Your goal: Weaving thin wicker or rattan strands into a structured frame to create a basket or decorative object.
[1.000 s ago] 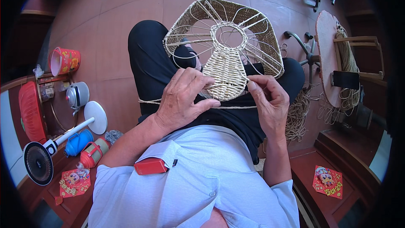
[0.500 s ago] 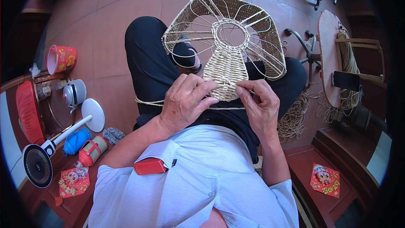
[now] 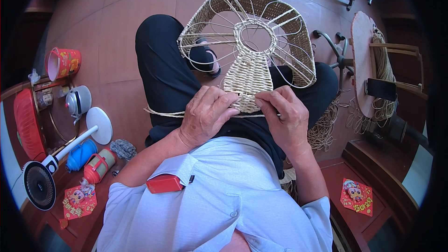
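Observation:
A half-woven straw basket [image 3: 248,77] on a wire frame lies over my lap, its tapered, tightly woven panel toward me. Beyond the panel is a straw-wrapped ring with bare wire spokes and loops, and a curved woven wall runs round the far side. My left hand [image 3: 205,114] pinches the panel's left edge near its lower end. At the right edge, the thumb and forefinger of my right hand [image 3: 287,114] are closed on the weave; whether a separate strand is between them is hidden. A straw cord [image 3: 163,113] stretches across my lap below the panel and passes behind my left hand.
On the left stand a red bucket [image 3: 64,63], a silver kettle [image 3: 79,100], a white fan [image 3: 39,185] and two flasks, blue [image 3: 81,155] and red [image 3: 99,165]. Coiled cord [image 3: 322,128] lies on the floor at right, near a wheeled chair base [image 3: 339,58] and a board [image 3: 362,60].
My right hand has shifted slightly left over the panel's edge. The basket's far end has moved up a little; my left hand keeps about the same place.

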The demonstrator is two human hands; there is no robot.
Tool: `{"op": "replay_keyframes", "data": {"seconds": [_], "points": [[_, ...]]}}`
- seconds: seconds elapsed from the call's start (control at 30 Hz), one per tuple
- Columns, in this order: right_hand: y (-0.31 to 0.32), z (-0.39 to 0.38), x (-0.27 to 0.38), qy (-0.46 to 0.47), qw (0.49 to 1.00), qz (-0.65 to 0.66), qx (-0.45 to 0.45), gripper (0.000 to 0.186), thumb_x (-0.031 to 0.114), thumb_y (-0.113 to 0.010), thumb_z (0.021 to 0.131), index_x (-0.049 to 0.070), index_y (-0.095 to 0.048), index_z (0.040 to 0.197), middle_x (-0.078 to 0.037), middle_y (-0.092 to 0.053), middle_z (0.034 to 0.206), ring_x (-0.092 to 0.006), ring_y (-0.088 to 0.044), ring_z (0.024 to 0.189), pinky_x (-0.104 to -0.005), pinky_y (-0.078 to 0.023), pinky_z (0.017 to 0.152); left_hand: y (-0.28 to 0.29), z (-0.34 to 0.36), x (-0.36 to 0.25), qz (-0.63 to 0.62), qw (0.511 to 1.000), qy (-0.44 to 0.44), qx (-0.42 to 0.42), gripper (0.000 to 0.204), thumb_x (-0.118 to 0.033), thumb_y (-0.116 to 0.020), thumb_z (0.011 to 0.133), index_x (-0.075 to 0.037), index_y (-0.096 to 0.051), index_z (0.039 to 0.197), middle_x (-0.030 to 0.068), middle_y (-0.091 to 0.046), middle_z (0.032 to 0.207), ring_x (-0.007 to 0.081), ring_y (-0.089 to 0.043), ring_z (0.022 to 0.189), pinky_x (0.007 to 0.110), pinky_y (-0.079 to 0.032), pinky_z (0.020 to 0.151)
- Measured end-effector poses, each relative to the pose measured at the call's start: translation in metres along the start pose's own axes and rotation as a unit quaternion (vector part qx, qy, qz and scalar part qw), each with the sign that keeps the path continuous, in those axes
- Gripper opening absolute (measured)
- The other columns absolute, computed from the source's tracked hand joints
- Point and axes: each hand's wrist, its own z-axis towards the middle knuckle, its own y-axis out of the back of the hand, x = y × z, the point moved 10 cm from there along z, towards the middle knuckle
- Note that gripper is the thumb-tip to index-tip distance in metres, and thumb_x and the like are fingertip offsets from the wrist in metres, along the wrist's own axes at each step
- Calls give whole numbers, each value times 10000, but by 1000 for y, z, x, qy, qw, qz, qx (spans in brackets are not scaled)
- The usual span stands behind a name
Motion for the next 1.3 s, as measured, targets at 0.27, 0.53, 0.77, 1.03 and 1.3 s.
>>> {"op": "replay_keyframes", "data": {"seconds": [0.27,0.53,0.77,1.03,1.3], "points": [[-4,7,26,129,983,-127,31,126,100,-788,905,117,-747,1024,-46,-581,894,-217,-646,786,-381,-535,694,-3,-4,4,-9,1000,8,-5,459,-111,-894,814,-112,-696,1228,73,-651,1016,294,-633,911,409,-545,800],[-12,18,36,164,965,-175,107,119,170,-763,956,70,-708,990,-77,-579,928,-275,-658,847,-404,-547,765,-2,-3,4,-12,1000,6,-4,453,-109,-894,813,-111,-694,1219,67,-648,1004,292,-630,903,410,-544,799],[-18,26,24,100,976,-133,142,104,157,-698,1007,54,-685,1010,-111,-587,981,-312,-660,911,-441,-545,810,2,-1,2,-19,1000,0,-19,439,-122,-899,807,-102,-696,1195,72,-642,1001,278,-631,920,392,-549,822],[-19,25,7,52,994,-41,90,147,177,-716,1023,32,-692,1029,-117,-600,917,-321,-651,802,-418,-526,727,7,1,1,-26,999,-5,-37,447,-102,-916,780,-92,-715,1178,80,-655,1003,285,-641,904,395,-550,814],[-18,22,4,54,995,-55,56,138,169,-715,1023,36,-679,1026,-123,-595,897,-331,-652,764,-432,-524,694,7,1,0,-19,999,-9,-41,451,-115,-919,783,-92,-723,1189,76,-673,1000,283,-653,903,393,-552,796]]}}
